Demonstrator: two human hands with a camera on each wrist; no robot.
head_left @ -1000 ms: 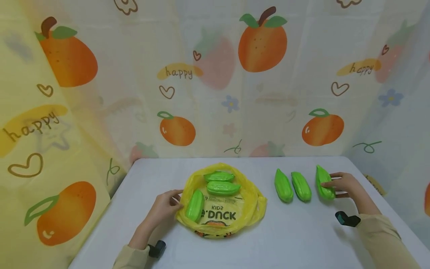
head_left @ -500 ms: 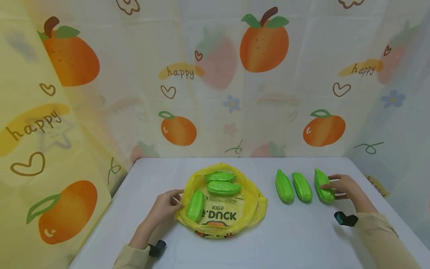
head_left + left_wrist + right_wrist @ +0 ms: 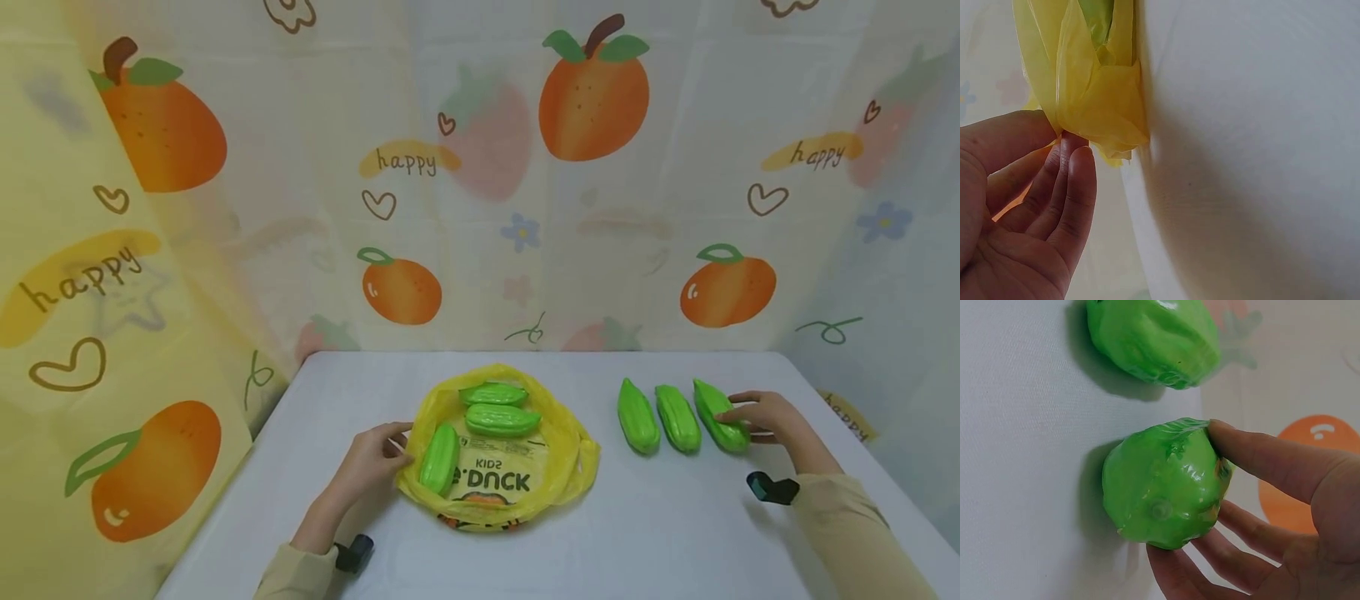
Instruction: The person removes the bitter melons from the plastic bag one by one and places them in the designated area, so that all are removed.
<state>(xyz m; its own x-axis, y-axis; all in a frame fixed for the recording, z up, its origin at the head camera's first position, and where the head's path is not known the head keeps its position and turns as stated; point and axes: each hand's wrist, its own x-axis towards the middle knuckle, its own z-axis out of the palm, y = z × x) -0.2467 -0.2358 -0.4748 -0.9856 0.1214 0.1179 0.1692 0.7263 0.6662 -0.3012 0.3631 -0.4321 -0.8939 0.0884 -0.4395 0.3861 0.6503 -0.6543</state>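
My right hand [image 3: 772, 417] holds a glossy green gourd-like vegetable [image 3: 714, 407], the rightmost of three lying in a row. In the right wrist view its blunt end [image 3: 1157, 494] shows, with the thumb above and the fingers round the far side and below. At the left, a yellow plastic bag [image 3: 566, 454] with dark print lies with its mouth spread wide. Inside it rest three similar gourds, among them one along the left wall [image 3: 439, 458]. My left hand [image 3: 369, 457] pinches the bag's left rim, thumb against fingertips, as the left wrist view shows on the gathered plastic [image 3: 1104, 103].
Two more green gourds, a left one [image 3: 638, 418] and a middle one [image 3: 678, 419], lie just left of the right hand. Everything stands on a white table [image 3: 630, 533]. A fruit-printed curtain [image 3: 480, 250] hangs behind the table's back edge and at both sides.
The right hand has shifted its gourd slightly left, and the far tip has swung left, nearer the middle gourd. The left hand keeps its pinch on the bag.
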